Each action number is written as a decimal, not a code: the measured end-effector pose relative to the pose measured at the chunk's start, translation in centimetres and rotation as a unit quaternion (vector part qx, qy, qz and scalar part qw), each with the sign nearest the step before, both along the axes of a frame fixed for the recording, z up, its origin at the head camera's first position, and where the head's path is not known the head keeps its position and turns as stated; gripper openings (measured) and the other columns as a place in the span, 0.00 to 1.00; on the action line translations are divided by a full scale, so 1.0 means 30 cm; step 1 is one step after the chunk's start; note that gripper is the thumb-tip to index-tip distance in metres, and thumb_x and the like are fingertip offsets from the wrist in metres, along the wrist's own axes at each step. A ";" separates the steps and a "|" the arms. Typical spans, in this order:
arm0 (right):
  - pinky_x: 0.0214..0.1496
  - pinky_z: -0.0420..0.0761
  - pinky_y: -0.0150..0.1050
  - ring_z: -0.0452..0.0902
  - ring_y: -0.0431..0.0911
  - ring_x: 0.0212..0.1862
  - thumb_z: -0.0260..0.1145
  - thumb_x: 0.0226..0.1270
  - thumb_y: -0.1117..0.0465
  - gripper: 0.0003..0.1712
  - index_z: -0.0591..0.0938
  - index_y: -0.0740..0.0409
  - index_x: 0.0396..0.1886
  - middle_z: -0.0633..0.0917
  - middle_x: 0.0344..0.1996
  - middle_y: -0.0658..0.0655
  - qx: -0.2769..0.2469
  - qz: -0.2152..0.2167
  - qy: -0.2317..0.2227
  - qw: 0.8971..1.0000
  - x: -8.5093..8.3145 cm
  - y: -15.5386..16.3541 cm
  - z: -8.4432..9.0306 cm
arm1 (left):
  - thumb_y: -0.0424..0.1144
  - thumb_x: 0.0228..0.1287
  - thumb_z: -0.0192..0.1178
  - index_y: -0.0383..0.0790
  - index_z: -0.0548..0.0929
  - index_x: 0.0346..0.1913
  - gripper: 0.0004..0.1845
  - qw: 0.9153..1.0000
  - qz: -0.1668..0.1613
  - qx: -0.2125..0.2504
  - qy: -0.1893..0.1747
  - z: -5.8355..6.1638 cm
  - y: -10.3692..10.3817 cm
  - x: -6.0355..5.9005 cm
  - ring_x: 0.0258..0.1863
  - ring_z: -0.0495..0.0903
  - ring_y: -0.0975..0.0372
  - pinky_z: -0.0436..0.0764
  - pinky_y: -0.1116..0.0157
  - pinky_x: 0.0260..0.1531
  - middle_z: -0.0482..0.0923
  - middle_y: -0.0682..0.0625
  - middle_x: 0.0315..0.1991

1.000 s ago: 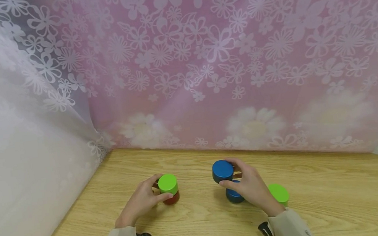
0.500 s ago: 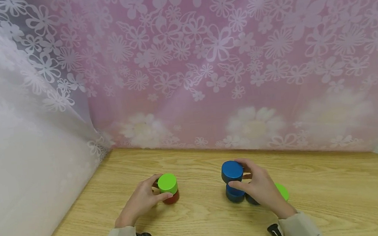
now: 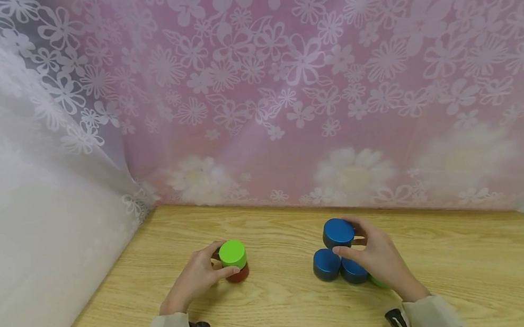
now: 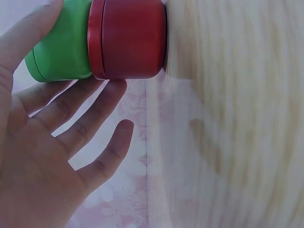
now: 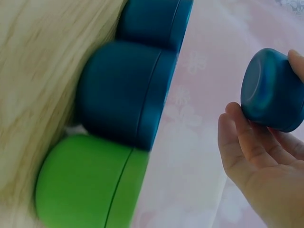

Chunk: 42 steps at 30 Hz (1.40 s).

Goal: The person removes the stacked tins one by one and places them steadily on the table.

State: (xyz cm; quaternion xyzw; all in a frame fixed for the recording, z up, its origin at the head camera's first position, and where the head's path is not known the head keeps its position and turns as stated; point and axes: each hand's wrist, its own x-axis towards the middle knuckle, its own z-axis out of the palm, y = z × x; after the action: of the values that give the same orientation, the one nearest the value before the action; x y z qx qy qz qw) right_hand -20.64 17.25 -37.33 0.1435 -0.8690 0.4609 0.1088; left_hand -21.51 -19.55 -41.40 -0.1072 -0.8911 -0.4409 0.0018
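Blue jar (image 3: 338, 233), that's the one I'm carrying right now, lifted off the counter (image 3: 282, 310) in my right hand (image 3: 381, 257), hanging above and just behind two other blue jars (image 3: 326, 264) sitting side by side on the wood. My right grip is clamped on it, thumb on the near side and fingertips (image 5: 242, 137) curling under and round the far wall, so I'm pinching the round body across its width. It's looking like a small, stiff, smooth-sided pot, light enough for fingertips alone, I'd judge, but that glossy surface is probably slippery, so I'm taking it low around the wall, not by the flat top. The right wrist view is showing its rounded base (image 5: 270, 90) facing the camera and a green jar (image 5: 90, 183) touching the nearer blue one on the counter. Over on the other side, my left hand (image 3: 197, 277) is resting against a stack, a green lid (image 3: 232, 253) sitting on a red jar (image 3: 239, 275); the left wrist view is showing the fingers mostly straight, thumb (image 4: 28, 33) touching the green part, so that grip is spread apart, steadying and not squeezing. A hard pot like this shouldn't crush, though I'd reckon it could chip if dropped.
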 end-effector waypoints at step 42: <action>0.51 0.83 0.56 0.79 0.65 0.55 0.78 0.60 0.64 0.38 0.72 0.70 0.66 0.81 0.55 0.72 0.052 -0.028 0.006 0.998 0.034 0.162 -0.036 | 0.44 0.59 0.76 0.34 0.76 0.67 0.36 1.000 0.000 -0.006 0.011 -0.006 -0.002 -0.002 0.49 0.83 0.52 0.82 0.50 0.48 0.82 0.47 0.54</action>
State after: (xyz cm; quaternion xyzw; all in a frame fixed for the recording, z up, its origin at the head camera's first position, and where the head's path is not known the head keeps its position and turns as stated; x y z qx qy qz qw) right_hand -19.61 22.10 -38.41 0.1270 -0.8949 0.4109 0.1195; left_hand -21.56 -19.61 -41.59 -0.1121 -0.8935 -0.4347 0.0109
